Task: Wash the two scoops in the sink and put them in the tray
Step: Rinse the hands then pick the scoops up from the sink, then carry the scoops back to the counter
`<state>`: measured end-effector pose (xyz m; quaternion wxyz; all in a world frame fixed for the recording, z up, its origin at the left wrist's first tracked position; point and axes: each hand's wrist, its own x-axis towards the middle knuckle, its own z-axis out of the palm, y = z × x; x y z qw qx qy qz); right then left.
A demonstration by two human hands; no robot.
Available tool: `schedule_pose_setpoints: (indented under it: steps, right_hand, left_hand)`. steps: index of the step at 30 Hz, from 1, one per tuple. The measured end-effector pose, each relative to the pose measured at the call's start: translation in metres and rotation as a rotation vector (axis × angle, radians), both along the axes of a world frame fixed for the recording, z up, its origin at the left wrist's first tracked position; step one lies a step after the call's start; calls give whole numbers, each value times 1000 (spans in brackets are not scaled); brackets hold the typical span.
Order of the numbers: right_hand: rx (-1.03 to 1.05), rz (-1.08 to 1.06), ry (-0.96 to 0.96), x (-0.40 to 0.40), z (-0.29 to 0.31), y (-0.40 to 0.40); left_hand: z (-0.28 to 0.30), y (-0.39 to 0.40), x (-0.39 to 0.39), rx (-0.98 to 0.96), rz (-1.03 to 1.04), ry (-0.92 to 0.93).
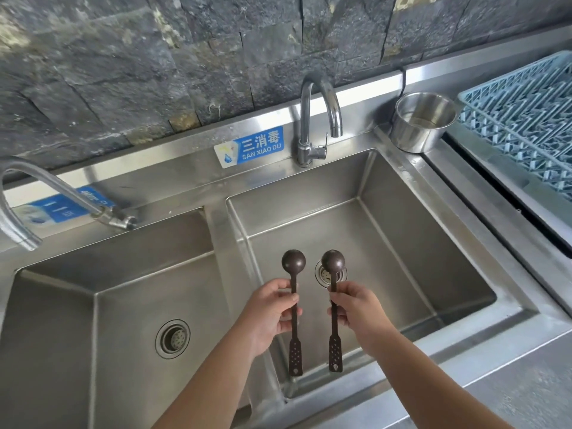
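Two matching dark brown scoops held side by side, apart, over the right-hand basin of a steel sink (402, 230). Each has a round ball-shaped bowl at the far end, thin straight stem & flat perforated handle tip nearest the person. Left hand (267, 314) grips the left scoop (294, 308) mid-stem; right hand (359, 308) pinches the right scoop (333, 308) mid-stem. Blue lattice tray (523, 116) sits at far right, w/ a steel pot (422, 122) beside it.

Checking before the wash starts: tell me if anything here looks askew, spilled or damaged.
Nothing stands out. The left hand and right hand each hold a brown scoop upright over the right basin. No water runs from the faucet. The blue tray sits to the right.
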<state>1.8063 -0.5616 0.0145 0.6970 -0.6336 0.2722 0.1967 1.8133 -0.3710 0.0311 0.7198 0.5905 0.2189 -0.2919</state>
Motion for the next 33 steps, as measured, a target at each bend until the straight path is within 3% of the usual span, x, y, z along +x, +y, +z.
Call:
schedule_pose_setpoints:
  steps: [5,14,26,33]
  right_hand:
    - [43,-34,-49,-30,21,29]
    - [-7,-313,-102,-133,51,94]
    - [-4,-723,-158,-326,85,117]
    - [2,-1039,-236,-458,95,115]
  left_hand:
    - [17,25,-20,-25,-27,-49]
    - [32,68,-84,-42,-257,-120]
    - [68,27,-201,-123,-782,-190]
    - [80,-19,-312,-112,-1144,-205]
